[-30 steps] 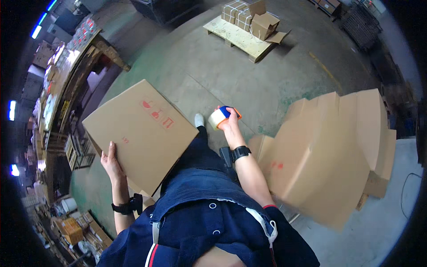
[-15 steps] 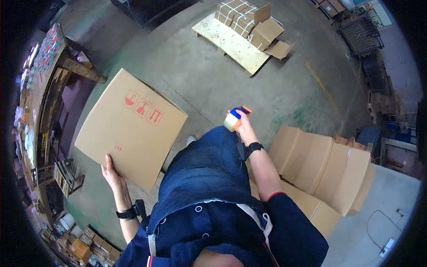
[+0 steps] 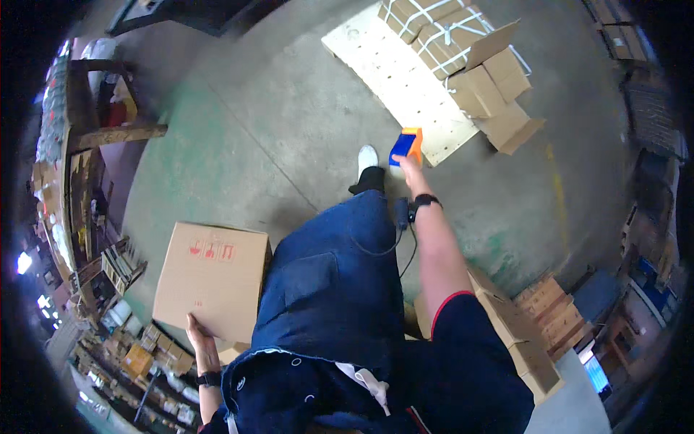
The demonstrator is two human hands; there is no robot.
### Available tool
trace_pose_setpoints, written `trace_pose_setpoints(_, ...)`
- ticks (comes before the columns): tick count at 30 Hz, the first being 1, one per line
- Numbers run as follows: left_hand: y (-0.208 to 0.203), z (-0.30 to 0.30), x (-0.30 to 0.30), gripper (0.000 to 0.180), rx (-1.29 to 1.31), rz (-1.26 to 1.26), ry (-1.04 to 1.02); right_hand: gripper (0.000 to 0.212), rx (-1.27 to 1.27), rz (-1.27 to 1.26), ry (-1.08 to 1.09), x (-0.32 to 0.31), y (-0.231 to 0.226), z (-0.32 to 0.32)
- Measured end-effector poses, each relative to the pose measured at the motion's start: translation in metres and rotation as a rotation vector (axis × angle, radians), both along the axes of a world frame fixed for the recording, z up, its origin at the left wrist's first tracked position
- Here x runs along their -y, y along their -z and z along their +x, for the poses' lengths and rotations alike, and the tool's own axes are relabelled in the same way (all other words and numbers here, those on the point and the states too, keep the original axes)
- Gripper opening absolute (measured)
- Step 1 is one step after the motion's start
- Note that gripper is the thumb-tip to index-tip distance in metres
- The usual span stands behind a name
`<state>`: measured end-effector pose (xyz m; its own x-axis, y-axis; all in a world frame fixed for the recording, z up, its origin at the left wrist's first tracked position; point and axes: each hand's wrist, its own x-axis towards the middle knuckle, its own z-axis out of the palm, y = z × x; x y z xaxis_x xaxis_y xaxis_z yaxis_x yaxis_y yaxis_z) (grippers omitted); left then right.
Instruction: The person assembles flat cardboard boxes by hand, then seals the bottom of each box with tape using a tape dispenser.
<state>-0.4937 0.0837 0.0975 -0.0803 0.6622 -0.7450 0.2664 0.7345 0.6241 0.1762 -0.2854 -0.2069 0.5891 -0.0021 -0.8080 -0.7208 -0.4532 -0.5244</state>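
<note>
At my left side hangs a cardboard box (image 3: 206, 278) with red handling symbols on its face. My left hand (image 3: 204, 341) grips its near lower edge; the fingertips show on the printed face, and the rest of the grip is hidden. Stretched out in front of me, my right hand (image 3: 410, 172) is closed round a blue and orange tape dispenser (image 3: 405, 147). The dispenser is above the floor, near the close corner of a pale wooden pallet (image 3: 408, 90). On that pallet stand brown boxes bound with white straps (image 3: 442, 40). Beside them sits a box with open flaps (image 3: 486, 90).
Folded cardboard (image 3: 517, 329) stands behind my right arm. A wooden workbench (image 3: 119, 135) loaded with goods runs along the left. A slatted wooden stand (image 3: 121, 264) is near it, with stacked cartons (image 3: 163, 347) further back. My white shoe (image 3: 367, 156) is on the concrete floor.
I have stepped forward, so the pallet appears closer. My right hand has reached forward with the tape dispenser. The box in my left hand has moved back and lower at my side.
</note>
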Motion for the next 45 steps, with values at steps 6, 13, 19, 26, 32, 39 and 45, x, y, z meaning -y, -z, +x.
trace_pose_setpoints(6, -0.042, 0.112, 0.057, 0.045, -0.197, -0.179, -0.343, 0.051, 0.238, -0.422, -0.515, 0.028, 0.155, 0.15)
trace_pose_setpoints(13, -0.06, 0.163, 0.099, 0.048, -0.392, -0.16, -0.407, 0.052, 0.356, -0.645, -0.596, 0.016, 0.287, 0.227)
trace_pose_setpoints(19, -0.072, 0.181, 0.111, 0.049, -0.382, -0.159, -0.442, 0.038, 0.306, -0.596, -0.535, 0.002, 0.296, 0.214)
trace_pose_setpoints(26, -0.061, 0.163, 0.13, 0.057, -0.102, -0.123, -0.515, 0.024, -0.191, 0.129, -0.416, -0.041, 0.182, 0.192)
trace_pose_setpoints(32, -0.027, 0.134, 0.169, 0.054, 0.165, 0.074, -0.631, 0.025, -0.123, 0.171, -0.591, -0.118, 0.03, 0.179)
trace_pose_setpoints(39, 0.085, 0.118, 0.174, 0.041, 0.225, 0.416, -1.051, 0.024, -0.006, 0.063, -0.751, -0.212, -0.048, 0.156)
trace_pose_setpoints(45, 0.067, 0.087, 0.096, 0.039, 0.203, 0.513, -1.191, 0.029, -0.049, 0.26, -1.135, -0.395, -0.163, 0.006)
